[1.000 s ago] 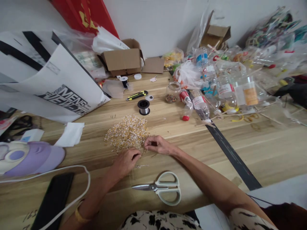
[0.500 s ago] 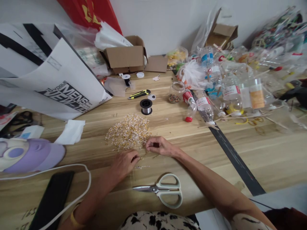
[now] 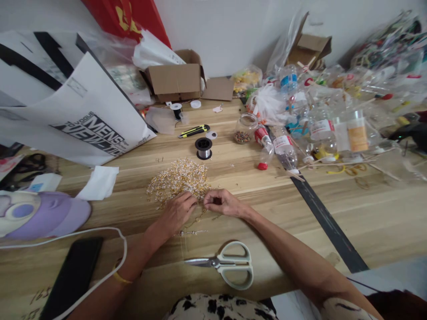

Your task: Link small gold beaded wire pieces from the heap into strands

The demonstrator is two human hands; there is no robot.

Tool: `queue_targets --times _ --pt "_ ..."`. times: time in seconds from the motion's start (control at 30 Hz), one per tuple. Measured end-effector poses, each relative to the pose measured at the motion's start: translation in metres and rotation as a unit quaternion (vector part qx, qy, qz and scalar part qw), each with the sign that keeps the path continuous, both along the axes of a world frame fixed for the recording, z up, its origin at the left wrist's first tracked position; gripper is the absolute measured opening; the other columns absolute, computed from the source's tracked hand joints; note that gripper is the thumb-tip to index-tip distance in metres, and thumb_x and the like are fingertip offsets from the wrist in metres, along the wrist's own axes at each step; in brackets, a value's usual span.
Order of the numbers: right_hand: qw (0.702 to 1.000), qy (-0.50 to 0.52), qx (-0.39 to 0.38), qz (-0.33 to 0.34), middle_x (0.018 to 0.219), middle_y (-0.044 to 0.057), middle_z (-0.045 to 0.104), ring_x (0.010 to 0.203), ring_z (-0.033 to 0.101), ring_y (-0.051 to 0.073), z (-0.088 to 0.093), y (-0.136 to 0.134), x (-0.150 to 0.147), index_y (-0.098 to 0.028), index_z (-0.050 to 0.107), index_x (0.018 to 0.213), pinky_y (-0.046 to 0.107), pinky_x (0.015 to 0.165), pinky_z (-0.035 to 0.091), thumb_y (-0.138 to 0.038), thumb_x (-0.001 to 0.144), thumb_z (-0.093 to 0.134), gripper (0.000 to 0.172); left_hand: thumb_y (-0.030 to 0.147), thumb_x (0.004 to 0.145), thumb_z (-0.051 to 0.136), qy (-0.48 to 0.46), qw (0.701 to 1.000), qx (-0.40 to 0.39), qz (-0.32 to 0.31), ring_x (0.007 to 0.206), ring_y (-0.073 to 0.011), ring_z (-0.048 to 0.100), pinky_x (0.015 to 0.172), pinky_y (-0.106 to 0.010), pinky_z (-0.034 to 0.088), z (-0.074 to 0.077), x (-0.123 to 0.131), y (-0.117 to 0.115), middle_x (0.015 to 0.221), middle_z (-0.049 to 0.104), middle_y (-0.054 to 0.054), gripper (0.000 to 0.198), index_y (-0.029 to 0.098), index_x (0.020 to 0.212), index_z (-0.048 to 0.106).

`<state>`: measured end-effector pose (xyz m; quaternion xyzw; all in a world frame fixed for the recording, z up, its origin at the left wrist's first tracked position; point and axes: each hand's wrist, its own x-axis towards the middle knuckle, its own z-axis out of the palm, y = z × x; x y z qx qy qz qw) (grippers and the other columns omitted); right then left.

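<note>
A heap of small gold and clear beads (image 3: 178, 178) lies on the wooden table before my hands. My left hand (image 3: 180, 210) is at the heap's near edge, fingertips pinched together; whatever is between them is too small to make out. Close beside it, my right hand (image 3: 225, 203) pinches the end of a thin gold chain (image 3: 198, 219), thumb and forefinger forming a loop. The chain trails from these fingertips toward me across the table. Nearer still lies a short beaded strand (image 3: 196, 232). Scissors (image 3: 218, 263) with pale handles rest in front of my body, blades pointing left.
Beyond the heap stand a wire spool (image 3: 203, 149), a yellow-black utility knife (image 3: 194, 130) and a jar of beads (image 3: 245, 129). Plastic bottles (image 3: 283, 144) crowd the right. On the left are a white bag (image 3: 100, 120), a purple cap (image 3: 50, 213), a black phone (image 3: 75, 275) and a white cable (image 3: 125, 249).
My left hand has let go of the gold chain and moved forward and slightly right, to the bead heap. My right hand has hardly moved.
</note>
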<state>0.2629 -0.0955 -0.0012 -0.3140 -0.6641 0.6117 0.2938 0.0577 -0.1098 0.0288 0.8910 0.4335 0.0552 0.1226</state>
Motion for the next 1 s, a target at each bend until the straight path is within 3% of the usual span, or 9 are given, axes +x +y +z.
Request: queue_targets --times 0.17,0.33,0.53,0.73,0.87,1.0 --pt "1.000 0.005 -0.007 -0.006 0.065 -0.002 0.050 0.057 0.041 0.009 0.000 0.000 0.000 -0.013 0.058 0.076 0.021 0.055 0.032 -0.028 0.079 0.062 0.016 0.013 0.090 0.048 0.019 0.997 0.067 0.036 0.076 -0.0184 0.057 0.067 -0.029 0.042 -0.007 0.002 0.009 0.080 0.063 -0.005 0.018 0.015 0.079 0.061" --pt "1.000 0.009 -0.017 -0.006 0.065 -0.002 0.050 0.057 0.041 0.008 0.000 0.000 0.000 -0.013 0.058 0.077 0.021 0.054 0.031 -0.028 0.079 0.062 0.016 0.010 0.087 0.052 -0.067 0.992 0.073 0.072 0.074 -0.0157 0.059 0.067 -0.026 0.042 -0.011 -0.003 0.013 0.081 0.066 -0.004 0.012 0.016 0.084 0.062" --pt "1.000 0.001 -0.017 -0.005 0.062 -0.004 0.047 0.056 0.038 0.008 0.004 0.000 0.001 -0.013 0.058 0.076 0.020 0.052 0.029 -0.028 0.080 0.061 0.016 0.013 0.087 0.055 -0.089 0.995 -0.022 -0.026 0.076 -0.0155 0.058 0.069 -0.025 0.043 -0.003 -0.008 0.008 0.080 0.063 -0.003 0.012 0.017 0.083 0.067" --pt "1.000 0.004 -0.012 -0.007 0.063 -0.003 0.049 0.057 0.040 0.008 0.005 0.000 0.000 -0.013 0.057 0.076 0.021 0.053 0.030 -0.028 0.080 0.061 0.016 0.016 0.092 0.050 -0.049 0.992 -0.039 -0.105 0.080 -0.0172 0.057 0.072 -0.028 0.043 0.001 -0.006 0.009 0.082 0.063 -0.005 0.020 0.016 0.086 0.068" --pt "1.000 -0.002 -0.010 -0.009 0.063 -0.003 0.048 0.057 0.040 0.008 0.006 -0.001 0.000 -0.013 0.058 0.076 0.021 0.053 0.030 -0.031 0.080 0.062 0.018 0.016 0.093 0.047 -0.032 0.993 -0.017 -0.109 0.082 -0.0183 0.056 0.073 -0.030 0.043 -0.003 -0.006 0.011 0.084 0.062 -0.005 0.020 0.014 0.086 0.066" --pt "1.000 0.004 -0.018 -0.008 0.063 -0.003 0.048 0.057 0.040 0.008 0.005 -0.001 0.000 -0.013 0.058 0.076 0.021 0.054 0.031 -0.033 0.080 0.063 0.020 0.014 0.093 0.043 -0.006 0.997 0.018 -0.074 0.081 -0.0187 0.055 0.074 -0.031 0.043 -0.006 -0.010 0.011 0.083 0.060 -0.006 0.022 0.014 0.082 0.062"
